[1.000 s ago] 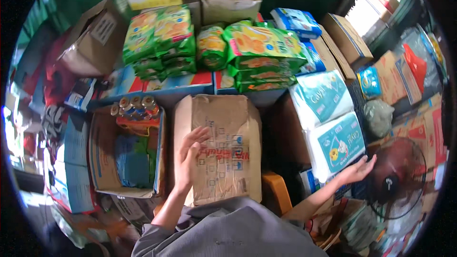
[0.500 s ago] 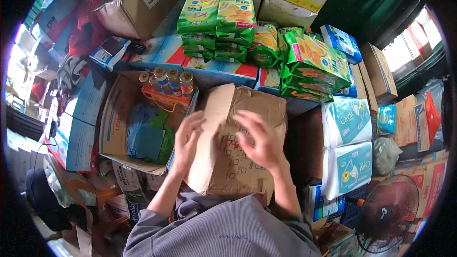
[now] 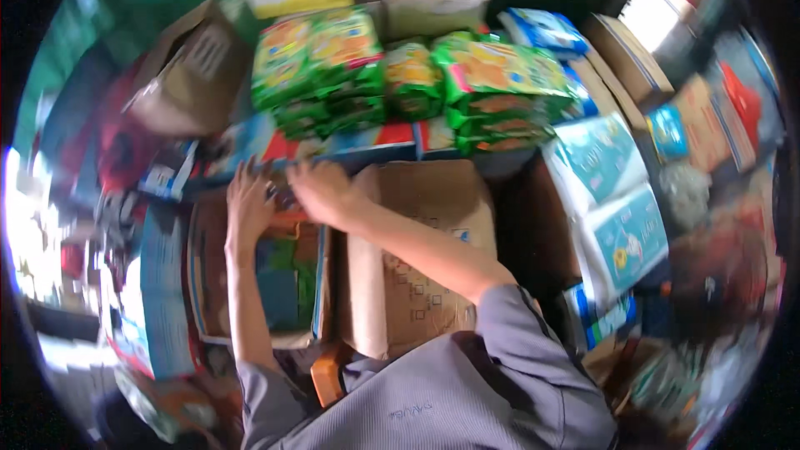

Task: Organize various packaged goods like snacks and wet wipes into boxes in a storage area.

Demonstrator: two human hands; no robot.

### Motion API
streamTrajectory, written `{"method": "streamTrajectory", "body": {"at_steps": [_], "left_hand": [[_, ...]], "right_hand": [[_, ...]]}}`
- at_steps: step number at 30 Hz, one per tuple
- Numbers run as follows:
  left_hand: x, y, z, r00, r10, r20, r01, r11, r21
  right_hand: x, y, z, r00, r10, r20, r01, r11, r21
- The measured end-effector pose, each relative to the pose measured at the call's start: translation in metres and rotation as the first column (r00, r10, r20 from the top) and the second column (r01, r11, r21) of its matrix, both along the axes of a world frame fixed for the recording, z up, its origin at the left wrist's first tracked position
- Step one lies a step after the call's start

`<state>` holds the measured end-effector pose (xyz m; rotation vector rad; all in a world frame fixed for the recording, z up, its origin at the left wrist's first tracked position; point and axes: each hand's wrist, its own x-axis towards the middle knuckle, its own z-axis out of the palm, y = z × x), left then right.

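Observation:
Both my hands are at a pack of small glass bottles, mostly hidden beneath them; its orange side (image 3: 289,218) shows between my wrists. My left hand (image 3: 252,200) has its fingers bent over the pack's left end. Across my body reaches my right arm, and my right hand (image 3: 325,190) is curled at the pack's right end, its fingertips blurred. Below the pack, the open carton (image 3: 197,283) contains blue and green wrapped items (image 3: 277,283). Beside it on the right stands a closed brown carton (image 3: 442,233), under my right forearm.
Green biscuit packs (image 3: 321,58) are piled on blue and red boxes behind the cartons. At right lie white and teal packages (image 3: 621,233), with a fan (image 3: 708,283) beyond. An opened brown box (image 3: 187,75) stands at back left.
My hands have moved left from above the closed carton to the bottle pack, the right arm now crossing that carton. The view has shifted and blurred.

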<state>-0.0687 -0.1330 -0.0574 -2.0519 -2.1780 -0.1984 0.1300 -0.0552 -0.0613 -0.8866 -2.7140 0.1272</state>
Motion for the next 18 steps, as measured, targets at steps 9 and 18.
{"method": "streamTrajectory", "body": {"at_steps": [9, 18], "left_hand": [[-0.017, 0.011, -0.011, 0.976, -0.206, 0.071, 0.206, 0.979, -0.001], [-0.021, 0.017, -0.033, 0.978, -0.207, 0.038, 0.198, 0.966, 0.165]], "right_hand": [[-0.071, 0.019, -0.071, 0.963, -0.117, -0.244, 0.091, 0.989, -0.117], [-0.016, -0.008, -0.011, 0.999, -0.032, -0.016, 0.029, 0.989, -0.147]]}}
